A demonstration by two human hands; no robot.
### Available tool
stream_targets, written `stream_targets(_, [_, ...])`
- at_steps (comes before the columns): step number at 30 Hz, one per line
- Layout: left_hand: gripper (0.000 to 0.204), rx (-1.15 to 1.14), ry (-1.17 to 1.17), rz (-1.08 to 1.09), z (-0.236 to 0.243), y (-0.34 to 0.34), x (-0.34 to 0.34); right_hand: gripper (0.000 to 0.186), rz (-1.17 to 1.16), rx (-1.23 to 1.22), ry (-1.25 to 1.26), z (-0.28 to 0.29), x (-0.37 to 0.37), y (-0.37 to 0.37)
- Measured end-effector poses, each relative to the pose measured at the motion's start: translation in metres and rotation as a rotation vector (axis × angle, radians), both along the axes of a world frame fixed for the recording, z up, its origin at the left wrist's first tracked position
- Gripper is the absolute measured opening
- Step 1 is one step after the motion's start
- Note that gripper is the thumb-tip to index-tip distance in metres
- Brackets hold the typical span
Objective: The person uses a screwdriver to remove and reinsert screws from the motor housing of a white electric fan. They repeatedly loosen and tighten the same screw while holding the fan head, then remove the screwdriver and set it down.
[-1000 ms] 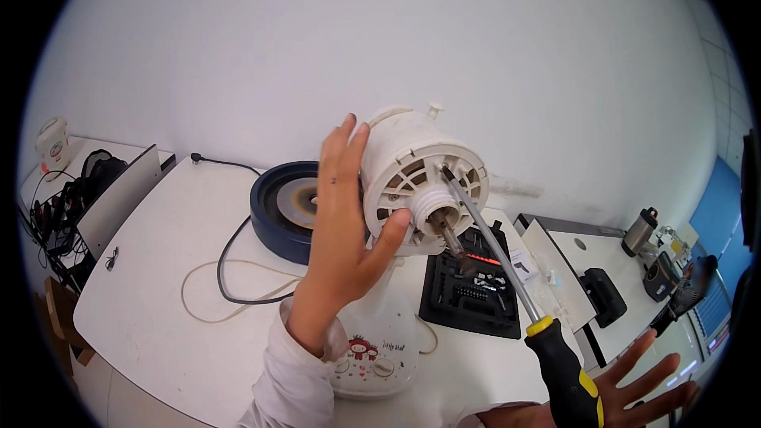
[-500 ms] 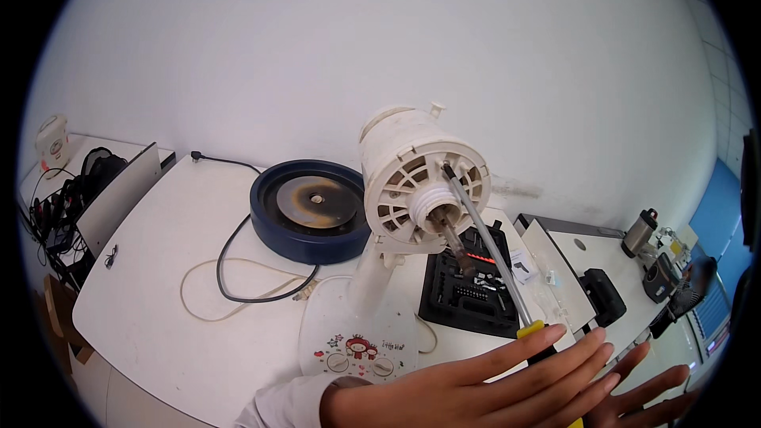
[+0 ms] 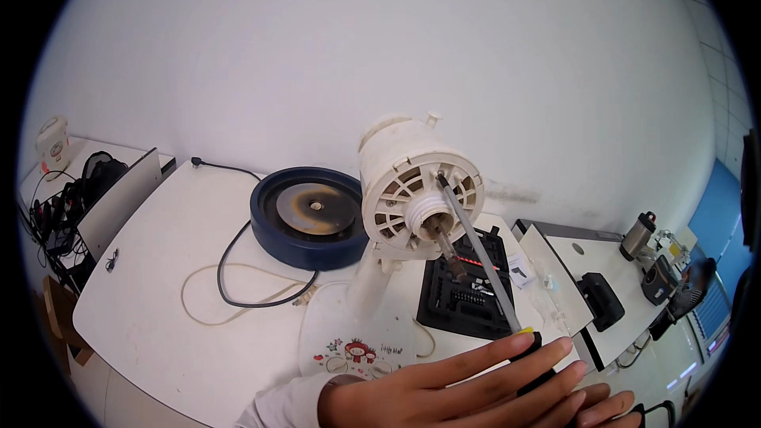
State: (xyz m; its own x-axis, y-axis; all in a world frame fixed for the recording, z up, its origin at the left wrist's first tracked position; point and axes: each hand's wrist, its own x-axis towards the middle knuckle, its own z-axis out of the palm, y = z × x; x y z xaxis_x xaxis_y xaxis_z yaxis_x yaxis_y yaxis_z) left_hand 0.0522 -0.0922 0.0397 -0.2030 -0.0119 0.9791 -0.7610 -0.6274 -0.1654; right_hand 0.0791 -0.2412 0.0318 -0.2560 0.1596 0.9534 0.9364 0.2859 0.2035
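Fingers (image 3: pixel 507 357) of left hand (image 3: pixel 444 392) flat together, hiding screwdriver (image 3: pixel 479 257) handle | right hand (image 3: pixel 602 412) cut off, grip unclear

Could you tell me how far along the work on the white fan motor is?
Already done: the white motor housing stands bare, no blades or guard on its shaft. In hand: a long screwdriver reaches a front screw hole, both hands at its handle, left hand over right hand. Left: the housing looks unopened.

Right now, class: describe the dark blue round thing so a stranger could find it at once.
On the white table, look left of the upright white fan motor housing. The dark blue disc base lies flat there, the only round blue thing, with a grey centre plate and a black cable beside it.
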Motion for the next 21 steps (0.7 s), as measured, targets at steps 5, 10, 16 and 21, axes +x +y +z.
stream_targets(5, [0.018,-0.044,-0.027,0.035,0.005,-0.003,0.000,0.009,0.039,0.206,0.205,-0.005,-0.019,0.012])
stream_targets(10, [0.017,-0.024,0.011,0.042,0.002,-0.001,-0.005,0.041,0.158,0.134,0.057,-0.001,-0.009,0.019])
stream_targets(16, [0.018,-0.063,-0.039,0.047,-0.002,0.002,-0.007,0.033,-0.022,0.065,0.208,0.008,-0.019,0.010])
stream_targets(21, [0.022,0.153,-0.079,0.121,0.002,0.021,0.000,0.042,-0.003,-0.001,0.126,-0.003,-0.019,-0.002])
